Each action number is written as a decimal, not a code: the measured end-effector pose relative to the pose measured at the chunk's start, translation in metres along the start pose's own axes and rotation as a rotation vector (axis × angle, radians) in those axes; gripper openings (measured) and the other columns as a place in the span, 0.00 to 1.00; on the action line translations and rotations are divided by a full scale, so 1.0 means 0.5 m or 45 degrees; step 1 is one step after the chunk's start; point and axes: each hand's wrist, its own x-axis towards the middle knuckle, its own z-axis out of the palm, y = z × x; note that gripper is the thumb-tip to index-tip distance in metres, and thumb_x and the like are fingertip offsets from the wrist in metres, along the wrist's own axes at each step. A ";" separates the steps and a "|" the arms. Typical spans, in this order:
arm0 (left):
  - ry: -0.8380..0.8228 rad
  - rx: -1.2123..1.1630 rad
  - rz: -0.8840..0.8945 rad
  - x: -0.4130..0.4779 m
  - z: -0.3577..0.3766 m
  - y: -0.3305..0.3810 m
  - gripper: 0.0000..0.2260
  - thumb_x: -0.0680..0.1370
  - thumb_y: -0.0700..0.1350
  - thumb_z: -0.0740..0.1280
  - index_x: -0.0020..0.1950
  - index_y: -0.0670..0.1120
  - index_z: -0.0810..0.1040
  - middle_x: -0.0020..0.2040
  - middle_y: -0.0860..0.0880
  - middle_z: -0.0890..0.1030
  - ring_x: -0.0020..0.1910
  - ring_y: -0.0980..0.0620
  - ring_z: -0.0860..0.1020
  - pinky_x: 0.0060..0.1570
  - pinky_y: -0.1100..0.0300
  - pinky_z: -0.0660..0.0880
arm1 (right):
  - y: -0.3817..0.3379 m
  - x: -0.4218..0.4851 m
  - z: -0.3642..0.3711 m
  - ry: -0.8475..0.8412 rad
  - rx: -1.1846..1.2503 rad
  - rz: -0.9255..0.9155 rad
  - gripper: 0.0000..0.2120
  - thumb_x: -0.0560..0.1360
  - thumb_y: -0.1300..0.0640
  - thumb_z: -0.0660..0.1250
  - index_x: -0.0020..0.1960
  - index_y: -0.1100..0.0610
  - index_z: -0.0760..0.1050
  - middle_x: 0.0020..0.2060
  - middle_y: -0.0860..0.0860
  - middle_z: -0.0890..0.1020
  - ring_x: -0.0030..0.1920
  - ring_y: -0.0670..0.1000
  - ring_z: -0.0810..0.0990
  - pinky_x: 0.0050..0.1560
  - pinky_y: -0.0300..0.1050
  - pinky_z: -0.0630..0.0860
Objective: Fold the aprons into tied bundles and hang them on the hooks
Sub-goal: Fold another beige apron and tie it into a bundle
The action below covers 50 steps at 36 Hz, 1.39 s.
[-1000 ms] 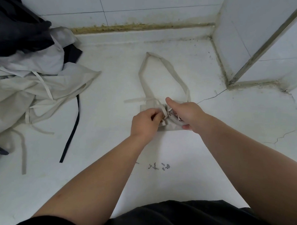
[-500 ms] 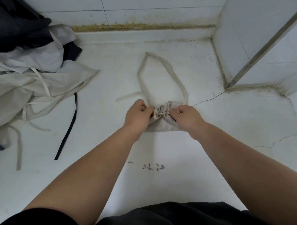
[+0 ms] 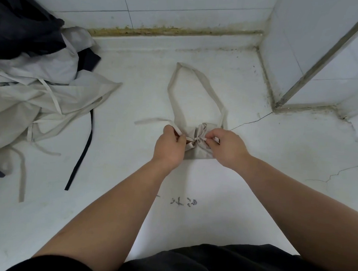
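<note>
The white floor (image 3: 115,194) carries everything here, cracked to the right of the folded apron bundle (image 3: 197,152), which serves as the landmark. Far to the left of the bundle lies one heap of unfolded aprons (image 3: 33,89), pale beige and dark cloth mixed; how many aprons it holds cannot be told. One dark strap (image 3: 82,152) trails out of the heap toward the near side, still well left of the bundle.

The bundle itself is one small beige packet lying flat on the floor, roughly mid-frame. One neck loop (image 3: 196,79) stretches from it toward the back wall, and one loose tie end (image 3: 150,120) runs out to its left.

Two bare hands meet over the bundle. The left hand (image 3: 170,147) rests on its left edge, fingers closed in a pinch on a tie strap. The right hand (image 3: 227,147) sits on its right edge, fingers likewise pinched shut on the other tie. Between the two hands sits one knot (image 3: 196,138), with the straps drawn taut to either side of it.

Just nearer than the bundle, one small patch of grey scribbles (image 3: 183,202) marks the floor.
</note>
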 end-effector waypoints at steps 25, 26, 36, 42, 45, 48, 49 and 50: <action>0.342 -0.006 0.121 -0.014 0.028 -0.041 0.08 0.74 0.38 0.67 0.39 0.44 0.69 0.37 0.52 0.72 0.34 0.58 0.69 0.35 0.73 0.66 | 0.022 -0.013 0.008 0.466 0.441 0.328 0.09 0.77 0.59 0.63 0.55 0.57 0.76 0.45 0.51 0.78 0.45 0.52 0.77 0.50 0.47 0.75; 0.357 -0.012 0.125 -0.014 0.027 -0.042 0.08 0.75 0.38 0.67 0.39 0.44 0.70 0.37 0.52 0.72 0.35 0.58 0.70 0.35 0.74 0.66 | 0.024 -0.012 0.008 0.435 0.413 0.294 0.09 0.77 0.59 0.63 0.55 0.57 0.76 0.45 0.50 0.77 0.44 0.52 0.76 0.49 0.47 0.75; 0.318 -0.055 0.106 -0.005 0.019 -0.052 0.09 0.75 0.40 0.67 0.38 0.47 0.68 0.36 0.51 0.74 0.34 0.56 0.70 0.33 0.72 0.66 | 0.012 -0.023 0.003 0.293 0.084 0.037 0.12 0.80 0.58 0.60 0.60 0.57 0.77 0.48 0.54 0.82 0.49 0.56 0.78 0.52 0.41 0.70; 0.293 0.005 0.126 -0.003 0.015 -0.051 0.07 0.76 0.41 0.67 0.41 0.44 0.70 0.37 0.51 0.74 0.35 0.54 0.71 0.33 0.71 0.65 | 0.010 -0.014 0.002 0.092 -0.169 -0.123 0.17 0.78 0.66 0.56 0.63 0.58 0.74 0.56 0.57 0.79 0.58 0.58 0.76 0.61 0.48 0.68; 0.350 0.038 0.147 -0.004 0.013 -0.053 0.07 0.76 0.41 0.66 0.41 0.43 0.70 0.36 0.50 0.75 0.34 0.53 0.71 0.33 0.72 0.66 | 0.015 -0.012 0.003 0.075 -0.070 -0.111 0.15 0.78 0.65 0.58 0.62 0.59 0.75 0.58 0.55 0.78 0.58 0.55 0.75 0.55 0.39 0.66; 0.441 -0.038 0.110 -0.001 0.017 -0.069 0.08 0.75 0.42 0.68 0.40 0.44 0.70 0.35 0.48 0.77 0.41 0.44 0.76 0.38 0.64 0.71 | 0.021 -0.017 0.002 0.118 0.070 -0.117 0.13 0.77 0.67 0.59 0.58 0.59 0.77 0.53 0.53 0.80 0.51 0.50 0.77 0.46 0.28 0.67; 0.456 -0.072 0.082 -0.001 0.019 -0.073 0.09 0.75 0.44 0.69 0.39 0.45 0.70 0.35 0.48 0.77 0.45 0.41 0.77 0.41 0.57 0.73 | 0.022 -0.021 0.000 0.150 0.142 -0.085 0.13 0.77 0.67 0.58 0.57 0.59 0.77 0.50 0.51 0.79 0.46 0.48 0.76 0.43 0.26 0.68; 0.458 -0.101 0.055 -0.001 0.020 -0.075 0.10 0.75 0.44 0.69 0.39 0.46 0.70 0.34 0.49 0.77 0.46 0.40 0.76 0.41 0.54 0.73 | 0.023 -0.024 -0.001 0.182 0.204 -0.034 0.13 0.77 0.67 0.58 0.56 0.59 0.77 0.48 0.51 0.79 0.43 0.48 0.76 0.43 0.28 0.71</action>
